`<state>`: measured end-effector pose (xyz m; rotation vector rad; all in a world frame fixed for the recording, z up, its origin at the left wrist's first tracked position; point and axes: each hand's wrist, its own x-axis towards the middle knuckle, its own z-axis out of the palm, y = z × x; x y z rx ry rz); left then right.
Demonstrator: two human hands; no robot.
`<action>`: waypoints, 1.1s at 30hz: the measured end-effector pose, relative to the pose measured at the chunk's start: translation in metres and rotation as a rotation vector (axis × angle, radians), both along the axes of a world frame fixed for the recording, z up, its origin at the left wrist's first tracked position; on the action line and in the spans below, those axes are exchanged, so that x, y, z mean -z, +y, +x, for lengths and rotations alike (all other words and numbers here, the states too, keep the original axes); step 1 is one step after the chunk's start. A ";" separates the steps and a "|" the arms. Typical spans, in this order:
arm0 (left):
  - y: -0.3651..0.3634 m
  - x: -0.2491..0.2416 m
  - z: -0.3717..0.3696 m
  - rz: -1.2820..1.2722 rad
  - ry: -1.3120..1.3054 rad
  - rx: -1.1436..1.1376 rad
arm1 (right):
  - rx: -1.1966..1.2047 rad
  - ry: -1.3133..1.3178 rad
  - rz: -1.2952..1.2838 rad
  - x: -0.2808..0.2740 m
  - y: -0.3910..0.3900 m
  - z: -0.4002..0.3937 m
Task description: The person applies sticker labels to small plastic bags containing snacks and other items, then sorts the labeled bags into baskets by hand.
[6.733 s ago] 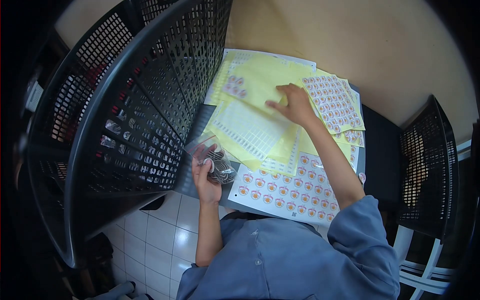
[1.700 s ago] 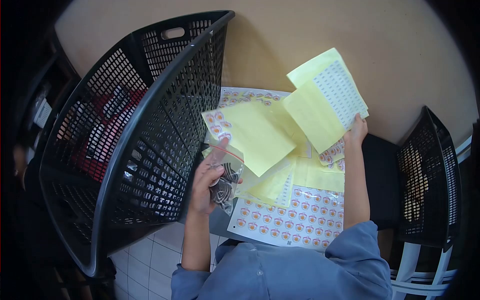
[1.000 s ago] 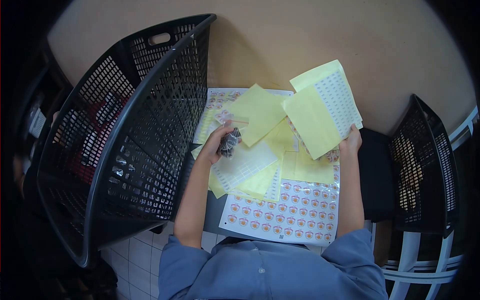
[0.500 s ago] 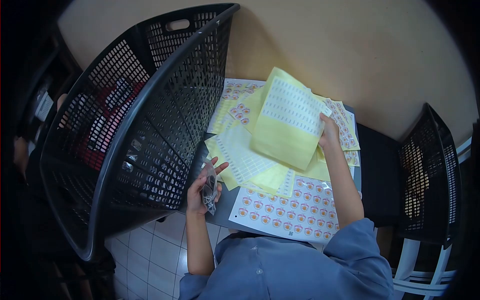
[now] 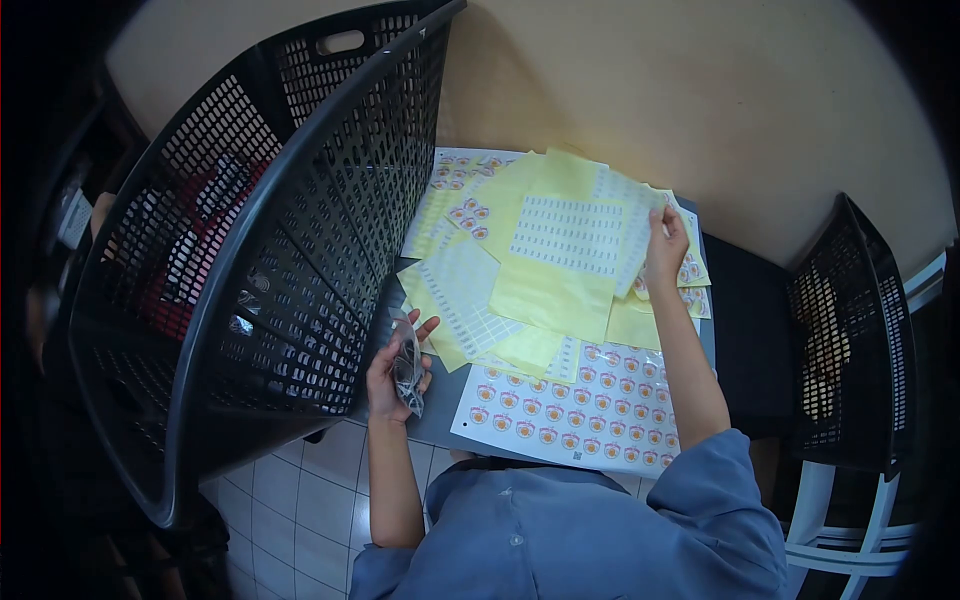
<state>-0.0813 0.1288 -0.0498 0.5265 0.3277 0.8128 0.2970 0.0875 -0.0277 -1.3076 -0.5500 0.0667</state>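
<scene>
My left hand is closed around a small clear plastic bag with something dark inside; what it is I cannot make out. At the far right of the paper pile, my right hand pinches the edge of a pale label sheet. Beside that hand, a yellow backing sheet lies on the pile with a block of small white printed labels. More yellow sheets and a partly used label sheet spread out to its left. Under them, nearest me, is a white sheet of round orange-and-pink stickers.
A tall black plastic basket with red and patterned contents stands at my left, against the grey table. Another black basket is at the right, past a black surface. A wall rises behind the table.
The yellow label sheet that my right hand held raised has come down onto the pile. My right hand has shifted slightly toward the wall. My left hand still holds the bag.
</scene>
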 end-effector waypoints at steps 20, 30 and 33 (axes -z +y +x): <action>0.000 0.004 -0.002 0.013 -0.054 -0.020 | -0.146 0.294 0.324 -0.081 -0.016 -0.008; 0.002 0.003 -0.003 -0.018 -0.066 -0.040 | -0.690 -0.016 -0.457 -0.005 0.027 0.005; 0.003 0.006 -0.004 -0.010 -0.086 -0.038 | -0.596 -0.321 -0.723 -0.004 0.042 0.008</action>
